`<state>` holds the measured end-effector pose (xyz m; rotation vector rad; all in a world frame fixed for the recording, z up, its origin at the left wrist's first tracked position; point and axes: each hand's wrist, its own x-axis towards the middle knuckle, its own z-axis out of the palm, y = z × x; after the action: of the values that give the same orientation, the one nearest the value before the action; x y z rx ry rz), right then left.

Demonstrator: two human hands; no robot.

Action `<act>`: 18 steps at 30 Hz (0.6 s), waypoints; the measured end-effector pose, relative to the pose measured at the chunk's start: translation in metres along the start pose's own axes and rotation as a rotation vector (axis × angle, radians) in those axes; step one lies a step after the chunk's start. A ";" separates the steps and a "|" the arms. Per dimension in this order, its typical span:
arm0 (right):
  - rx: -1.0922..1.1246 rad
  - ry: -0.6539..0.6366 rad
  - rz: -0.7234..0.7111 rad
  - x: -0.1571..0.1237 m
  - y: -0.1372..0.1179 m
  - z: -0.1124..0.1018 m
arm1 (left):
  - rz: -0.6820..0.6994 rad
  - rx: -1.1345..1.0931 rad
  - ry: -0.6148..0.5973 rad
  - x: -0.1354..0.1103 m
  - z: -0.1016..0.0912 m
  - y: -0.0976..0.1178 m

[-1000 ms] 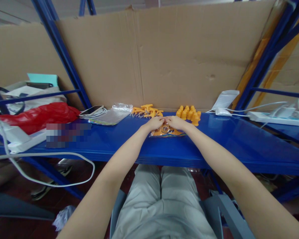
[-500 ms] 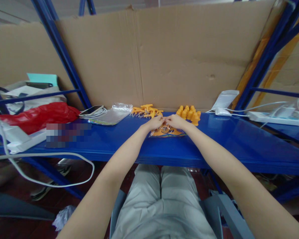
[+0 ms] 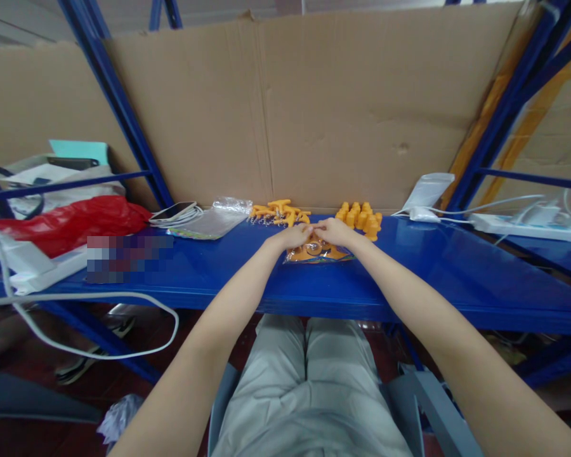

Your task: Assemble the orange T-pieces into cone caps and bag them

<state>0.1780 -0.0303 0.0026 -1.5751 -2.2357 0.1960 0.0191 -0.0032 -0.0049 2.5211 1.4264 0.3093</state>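
A clear plastic bag (image 3: pixel 320 255) with orange parts inside lies on the blue tabletop in front of me. My left hand (image 3: pixel 297 235) is closed at the bag's far edge, its fingertips pinching the plastic. Right beside it, my right hand (image 3: pixel 332 231) pinches the same edge, and the fingertips of both hands nearly meet. Behind my left hand is a loose pile of orange T-shaped pieces (image 3: pixel 280 210) with small metal chains. Orange knob-like pieces (image 3: pixel 359 216) stand grouped behind my right hand. My fingers hide the exact grip on the plastic.
Flat clear packaging (image 3: pixel 214 222) lies left of the pile, next to a phone (image 3: pixel 178 211) and a coiled white cable. A red bag (image 3: pixel 80 222) and a white power strip (image 3: pixel 52 270) sit farther left. A white adapter (image 3: pixel 424 214) stands back right. Cardboard (image 3: pixel 337 114) walls the rear.
Both hands stay at the far edge of the bag, with only a slight shift of the fingers. The bag and the orange pieces keep their places.
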 end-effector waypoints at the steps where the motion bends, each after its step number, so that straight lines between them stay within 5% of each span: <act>1: 0.072 0.010 0.016 0.001 0.001 0.000 | 0.003 0.014 -0.006 -0.002 -0.002 0.001; 7: 0.372 0.094 0.163 0.005 0.008 0.000 | -0.183 0.193 0.016 -0.014 -0.011 0.011; 18: 0.210 0.004 0.092 0.004 0.027 -0.004 | -0.171 0.246 0.101 -0.011 -0.007 0.011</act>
<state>0.2021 -0.0173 -0.0022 -1.5632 -2.0654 0.4381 0.0206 -0.0181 0.0042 2.5779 1.8079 0.2471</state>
